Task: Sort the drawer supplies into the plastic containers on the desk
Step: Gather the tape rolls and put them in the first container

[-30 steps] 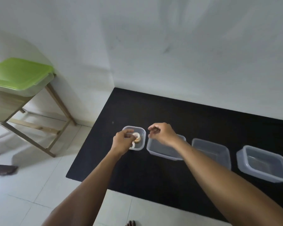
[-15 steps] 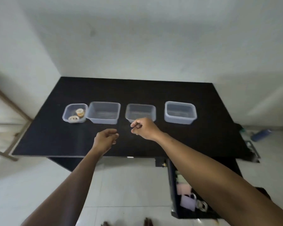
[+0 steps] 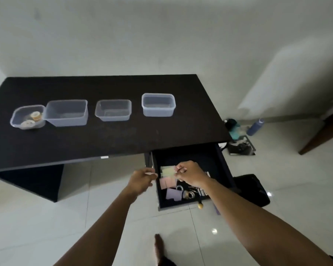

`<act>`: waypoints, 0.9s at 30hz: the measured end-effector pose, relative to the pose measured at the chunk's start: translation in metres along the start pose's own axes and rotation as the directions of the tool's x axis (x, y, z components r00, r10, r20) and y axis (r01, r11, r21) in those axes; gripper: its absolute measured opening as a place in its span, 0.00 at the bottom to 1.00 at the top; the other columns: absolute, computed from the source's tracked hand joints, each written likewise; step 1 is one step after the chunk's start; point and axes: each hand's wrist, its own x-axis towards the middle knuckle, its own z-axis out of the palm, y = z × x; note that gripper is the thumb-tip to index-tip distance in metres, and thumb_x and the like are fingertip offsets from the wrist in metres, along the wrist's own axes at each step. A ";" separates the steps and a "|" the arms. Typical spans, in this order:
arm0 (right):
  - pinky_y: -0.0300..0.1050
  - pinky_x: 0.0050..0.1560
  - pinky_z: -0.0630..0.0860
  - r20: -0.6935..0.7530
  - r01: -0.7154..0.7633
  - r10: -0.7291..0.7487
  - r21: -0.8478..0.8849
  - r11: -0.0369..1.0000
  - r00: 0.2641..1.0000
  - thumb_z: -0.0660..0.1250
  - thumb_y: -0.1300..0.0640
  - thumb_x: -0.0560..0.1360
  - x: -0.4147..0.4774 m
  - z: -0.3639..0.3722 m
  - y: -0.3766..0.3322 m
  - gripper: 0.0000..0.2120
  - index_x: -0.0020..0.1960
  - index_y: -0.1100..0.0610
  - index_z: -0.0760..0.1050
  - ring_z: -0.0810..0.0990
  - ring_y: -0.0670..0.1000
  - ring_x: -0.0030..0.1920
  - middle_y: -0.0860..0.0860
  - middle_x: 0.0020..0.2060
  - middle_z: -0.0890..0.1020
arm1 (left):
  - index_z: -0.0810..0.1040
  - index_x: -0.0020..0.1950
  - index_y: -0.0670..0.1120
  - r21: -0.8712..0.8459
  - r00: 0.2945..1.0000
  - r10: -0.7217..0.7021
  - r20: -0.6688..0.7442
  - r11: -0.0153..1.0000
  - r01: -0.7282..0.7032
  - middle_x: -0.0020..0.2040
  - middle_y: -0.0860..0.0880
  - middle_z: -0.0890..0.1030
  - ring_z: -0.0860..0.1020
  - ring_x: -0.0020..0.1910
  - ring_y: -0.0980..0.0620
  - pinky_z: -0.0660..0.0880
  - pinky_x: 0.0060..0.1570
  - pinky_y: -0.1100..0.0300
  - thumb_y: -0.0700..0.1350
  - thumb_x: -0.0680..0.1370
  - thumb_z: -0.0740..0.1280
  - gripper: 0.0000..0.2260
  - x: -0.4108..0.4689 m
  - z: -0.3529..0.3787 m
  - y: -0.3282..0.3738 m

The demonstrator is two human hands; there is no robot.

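Note:
Four clear plastic containers stand in a row on the black desk [image 3: 108, 137]. The small leftmost one [image 3: 15, 117] holds tape rolls [image 3: 36, 115]; the second [image 3: 66, 112], third [image 3: 113, 110] and fourth [image 3: 158, 104] hold nothing. Below the desk's right end the drawer [image 3: 192, 156] is pulled out. In it lie yellow-green sticky notes [image 3: 166, 171], pink notes [image 3: 166, 183], a purple pad [image 3: 173, 194] and small metal items [image 3: 189, 194]. My right hand [image 3: 190, 173] hovers over the drawer, fingers pinched at the yellow-green notes' edge. My left hand [image 3: 142, 180] is beside the drawer's left wall, loosely curled and holding nothing.
The drawer front carries a small knob [image 3: 200, 205]. On the white tiled floor to the right are a black bag [image 3: 252, 189], a blue bottle [image 3: 255, 126], a teal bottle [image 3: 233, 127] and a metal rack [image 3: 240, 146]. My foot [image 3: 159, 246] shows below.
Both hands left the leftmost container, crossed the desk to the right and dropped to the open drawer. The view swung right and down with them.

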 end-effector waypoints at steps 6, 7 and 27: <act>0.47 0.46 0.81 0.045 -0.061 0.061 0.010 0.998 0.997 0.75 0.60 0.71 -0.028 -0.014 0.064 0.06 0.46 0.53 0.82 0.83 0.48 0.36 0.52 0.36 0.84 | 0.81 0.58 0.43 0.060 1.000 -0.020 -0.022 0.998 0.022 0.51 0.43 0.80 0.76 0.39 0.49 0.70 0.26 0.70 0.41 0.77 0.70 0.10 -0.013 0.056 -0.019; 0.47 0.46 0.81 0.049 -0.065 0.065 0.009 0.998 0.997 0.75 0.61 0.71 -0.026 -0.017 0.073 0.06 0.47 0.54 0.82 0.83 0.47 0.35 0.51 0.35 0.83 | 0.81 0.58 0.44 0.075 0.999 -0.019 -0.033 0.997 0.021 0.53 0.43 0.81 0.78 0.40 0.48 0.72 0.28 0.68 0.41 0.77 0.71 0.10 -0.009 0.064 -0.021; 0.31 0.41 0.73 0.184 -0.082 0.079 0.012 0.997 0.980 0.76 0.61 0.72 0.100 -0.031 0.206 0.11 0.54 0.58 0.83 0.81 0.45 0.44 0.52 0.43 0.84 | 0.81 0.60 0.54 0.816 0.967 0.047 0.252 0.526 -0.239 0.55 0.50 0.84 0.80 0.53 0.47 0.76 0.48 0.58 0.44 0.73 0.69 0.17 0.117 0.188 -0.060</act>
